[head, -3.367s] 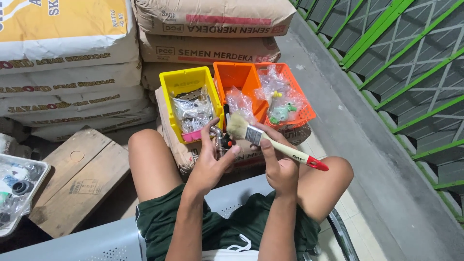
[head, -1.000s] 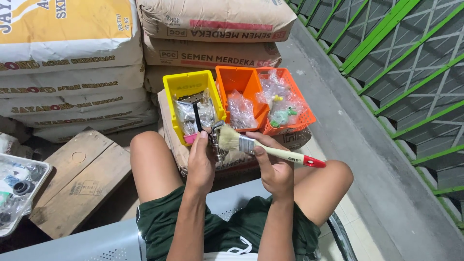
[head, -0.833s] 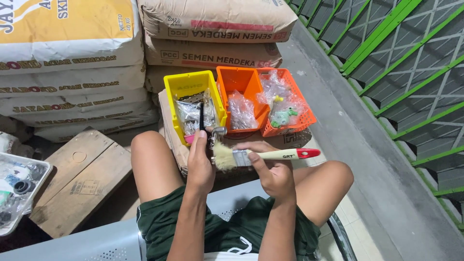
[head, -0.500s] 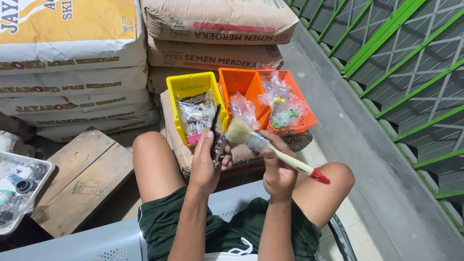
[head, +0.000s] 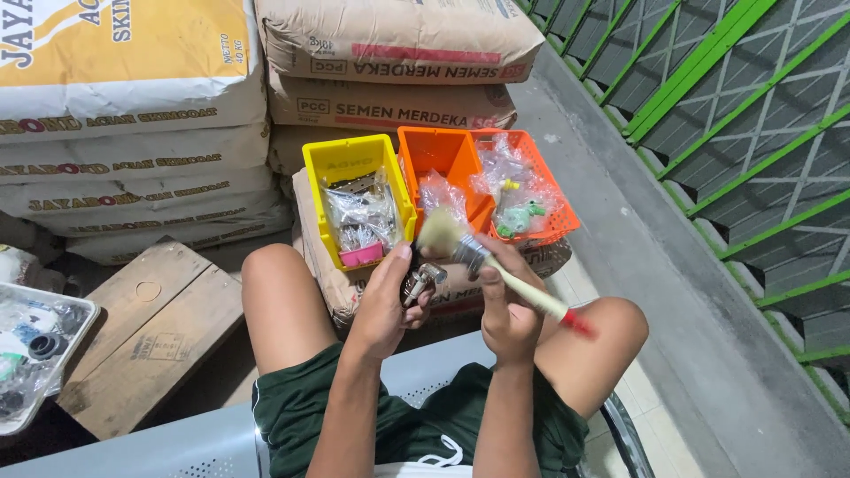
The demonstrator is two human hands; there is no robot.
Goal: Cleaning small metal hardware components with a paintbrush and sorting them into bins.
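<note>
Stacked sacks of building material, white-and-yellow on the left and brown paper on the right, fill the back of the scene, with a green metal railing running along a grey concrete ledge on the right. A wooden crate lies on the floor at lower left, and just beyond it, at the frame edge, sits a clear tray of small mixed parts. The person sits on a grey metal chair, bare knees apart, wearing dark green shorts. In front of the knees another brown sack carries three plastic bins side by side: a yellow bin holding clear bags of small hardware and a pink item, an orange bin with a clear bag, and an orange mesh basket with bagged green and yellow pieces. The right hand is closed around the pale handle of a paintbrush, whose red handle tip points down toward the right knee and whose light bristles stand above the left hand's thumb. The left hand is clenched around a small metal fitting, held between the knees just in front of the yellow bin, below the brush's bristles; whether they touch cannot be told.
</note>
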